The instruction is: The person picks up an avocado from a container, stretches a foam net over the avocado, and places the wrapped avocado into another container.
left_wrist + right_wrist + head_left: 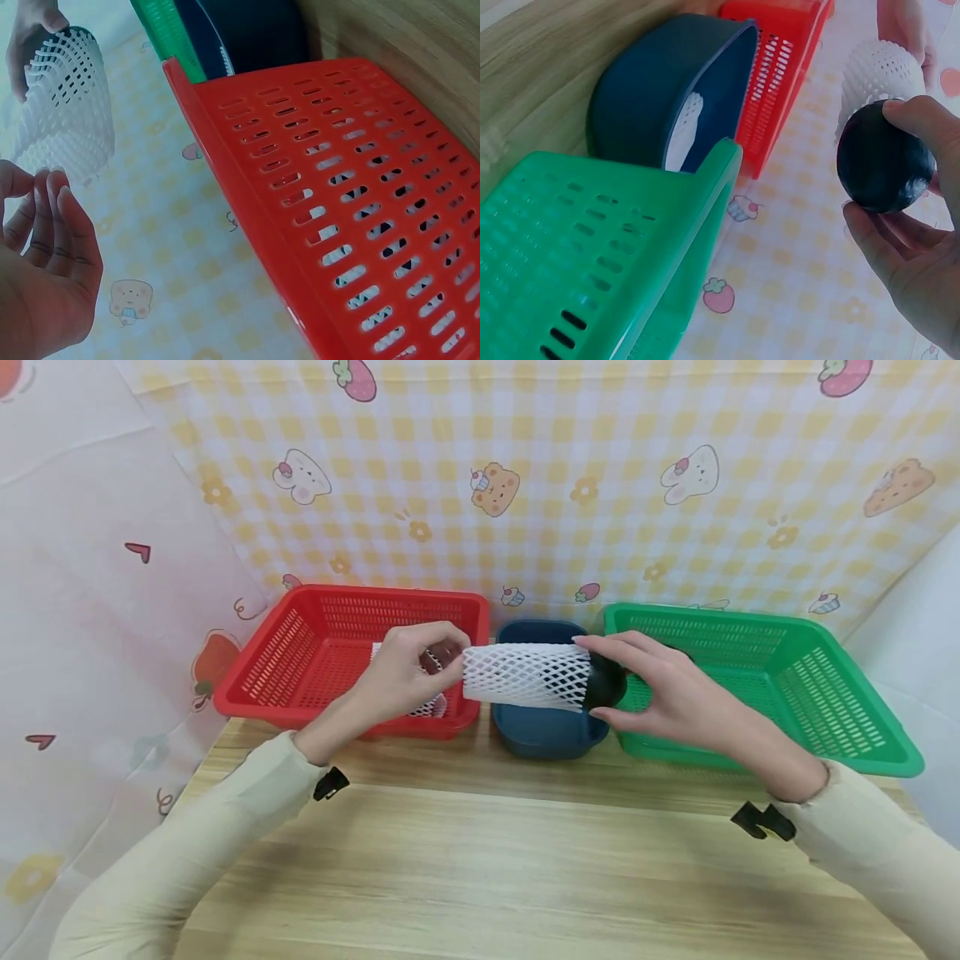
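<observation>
A white foam net sleeve (517, 675) is stretched level between my hands above the blue basin (551, 739). My left hand (416, 668) pinches the sleeve's left end between thumb and fingertips. My right hand (671, 693) grips a dark, glossy, egg-shaped fruit (606, 681) at the other end, thumb on one side and fingers on the other. Part of the fruit sits inside the sleeve, showing dark through the mesh; its rounded end (881, 161) sticks out bare in the right wrist view. The sleeve's left part looks hollow and pale.
Left of the basin stands a red basket (258, 710) holding white netted things, partly behind my left hand. A green basket (855, 764) stands to the right, a dark thing partly visible in it behind my right hand. Wooden tabletop (487, 860) lies in front; a checked cloth (585, 460) hangs behind.
</observation>
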Demonstrator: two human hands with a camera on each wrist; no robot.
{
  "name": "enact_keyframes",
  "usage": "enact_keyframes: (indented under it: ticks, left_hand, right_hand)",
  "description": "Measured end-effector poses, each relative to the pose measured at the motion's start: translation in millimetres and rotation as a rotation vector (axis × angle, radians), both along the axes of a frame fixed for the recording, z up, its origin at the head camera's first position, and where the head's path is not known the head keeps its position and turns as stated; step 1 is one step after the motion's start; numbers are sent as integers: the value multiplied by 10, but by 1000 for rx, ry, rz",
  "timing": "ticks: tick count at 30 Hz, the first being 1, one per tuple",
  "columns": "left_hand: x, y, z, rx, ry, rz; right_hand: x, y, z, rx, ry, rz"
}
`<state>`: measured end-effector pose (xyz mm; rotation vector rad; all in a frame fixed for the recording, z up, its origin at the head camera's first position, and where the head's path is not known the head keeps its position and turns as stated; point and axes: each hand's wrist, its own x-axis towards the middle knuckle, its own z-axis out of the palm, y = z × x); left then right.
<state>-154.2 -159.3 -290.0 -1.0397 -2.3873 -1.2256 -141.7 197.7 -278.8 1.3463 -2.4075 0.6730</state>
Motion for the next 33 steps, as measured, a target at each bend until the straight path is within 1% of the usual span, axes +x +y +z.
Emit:
enact_keyframes:
  ticks: [4, 7, 9, 12, 15, 16, 18, 20, 24, 29, 31, 33]
  left_hand:
    - [11, -3, 4, -34, -4, 8]
    - [26, -8, 14, -76, 31, 27]
    - [39, 14, 23, -110, 92, 44]
    - [72, 101, 50, -181, 232, 72]
    - [112, 224, 84, -281, 372, 86]
    - [126, 262, 94, -317, 408, 88]
    - [160, 326, 105, -367, 447, 79]
    - [187, 377, 106, -404, 466, 72]
    - [250, 480, 102, -474, 467, 65]
    - [317, 633, 88, -596, 482, 59]
    - [322, 689, 77, -606, 496, 56]
    - [315, 730, 65, -593, 502, 50]
  right_hand:
    - [0, -33, -6, -16, 8, 7]
    - [5, -30, -4, -15, 2, 4]
    - [5, -24, -6, -15, -5, 5]
    - [3, -20, -11, -24, -17, 21]
    - [1, -26, -14, -41, -28, 47]
    - [0, -28, -15, -44, -32, 52]
    - [-1, -31, -15, -45, -40, 58]
    - [0, -33, -9, -40, -50, 53]
    - [20, -39, 12, -23, -96, 25]
    - [60, -61, 31, -25, -205, 6]
    - [76, -76, 34, -36, -256, 5]
    - [94, -89, 35, -49, -304, -1]
